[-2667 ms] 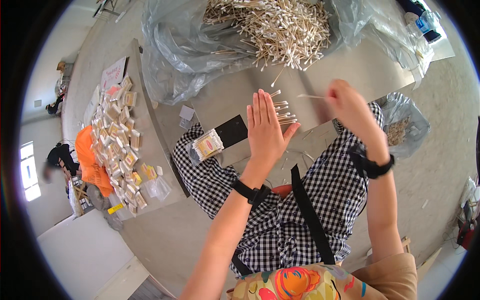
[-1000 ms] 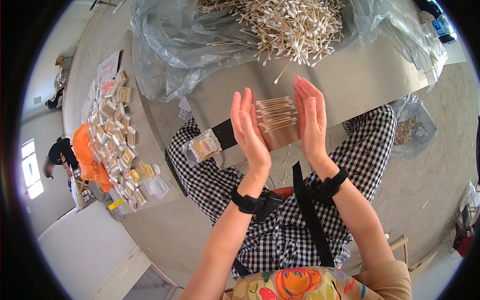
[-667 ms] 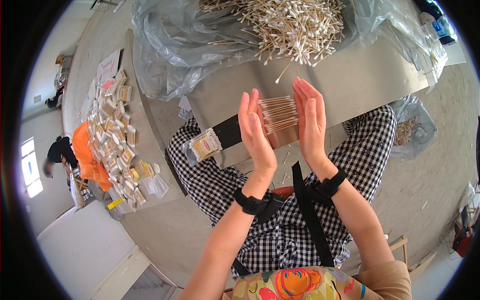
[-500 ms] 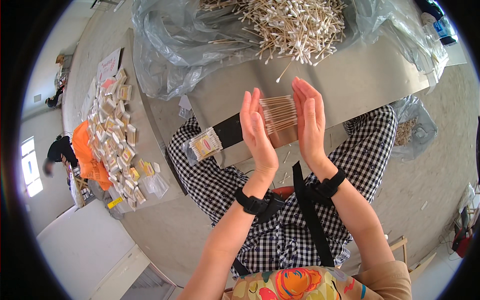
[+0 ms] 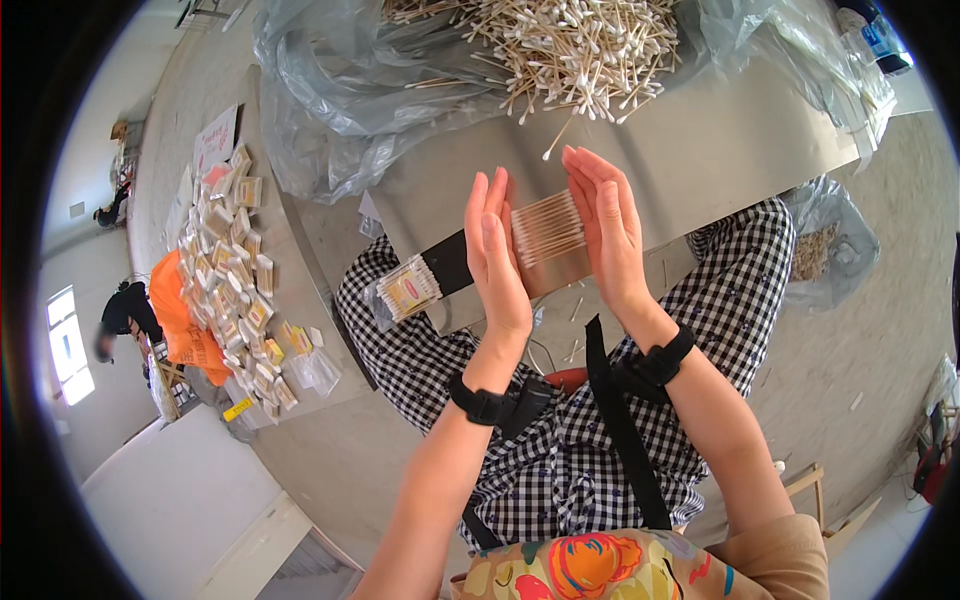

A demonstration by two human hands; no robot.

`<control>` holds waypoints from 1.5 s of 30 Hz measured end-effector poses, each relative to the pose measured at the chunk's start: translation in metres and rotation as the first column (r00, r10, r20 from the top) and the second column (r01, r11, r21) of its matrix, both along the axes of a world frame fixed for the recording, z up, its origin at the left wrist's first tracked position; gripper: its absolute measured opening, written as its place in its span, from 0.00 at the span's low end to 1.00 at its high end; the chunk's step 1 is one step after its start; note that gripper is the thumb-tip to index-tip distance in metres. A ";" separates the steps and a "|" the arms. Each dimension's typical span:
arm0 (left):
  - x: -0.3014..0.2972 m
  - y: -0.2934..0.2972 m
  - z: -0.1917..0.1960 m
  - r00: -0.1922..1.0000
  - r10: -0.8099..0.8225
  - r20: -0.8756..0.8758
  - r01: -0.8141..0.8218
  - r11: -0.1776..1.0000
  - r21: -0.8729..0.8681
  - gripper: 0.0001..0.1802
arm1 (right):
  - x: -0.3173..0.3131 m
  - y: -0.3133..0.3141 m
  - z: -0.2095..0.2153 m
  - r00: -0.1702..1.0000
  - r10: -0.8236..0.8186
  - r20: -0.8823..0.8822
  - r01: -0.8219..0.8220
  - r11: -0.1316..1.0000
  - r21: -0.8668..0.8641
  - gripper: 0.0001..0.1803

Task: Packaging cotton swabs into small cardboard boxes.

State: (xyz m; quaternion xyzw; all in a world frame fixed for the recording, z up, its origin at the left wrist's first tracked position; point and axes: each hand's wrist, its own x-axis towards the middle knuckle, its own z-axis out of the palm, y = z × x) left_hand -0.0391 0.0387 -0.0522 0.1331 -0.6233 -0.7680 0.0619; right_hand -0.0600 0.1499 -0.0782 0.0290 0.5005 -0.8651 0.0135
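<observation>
A flat layer of cotton swabs lies side by side on the metal table, between my two hands. My left hand stands on edge at the ends on its left, fingers stretched and palm turned inward. Facing it, my right hand is held the same way along the ends on the right. Both palms are at or very near the swab tips; exact contact is hard to see. Left of my left hand, a clear pack of cotton swabs with a yellowish label rests beside a black strip.
A large heap of loose swabs spills from a clear plastic bag at the far side. Many filled packs are piled on a surface at the left, near an orange bag. Another clear bag hangs at the right.
Both hands and the swabs between them appear slightly farther left, partly from a small shift of the view. The swabs look sharper and more evenly lined up.
</observation>
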 end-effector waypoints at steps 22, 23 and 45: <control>0.004 -0.001 -0.017 0.915 -0.322 0.243 0.229 -0.081 -0.970 0.62 | -0.008 0.027 0.008 0.990 -0.129 0.050 0.127 0.991 0.041 0.28; 0.003 -0.002 -0.017 0.915 -0.320 0.244 0.230 -0.081 -0.970 0.62 | -0.008 0.027 0.008 0.991 -0.126 0.047 0.123 0.991 0.052 0.29; 0.016 -0.006 -0.009 0.895 -0.379 0.234 0.274 0.053 -0.960 0.56 | -0.002 0.025 0.000 0.999 -0.046 0.025 0.034 0.935 0.353 0.11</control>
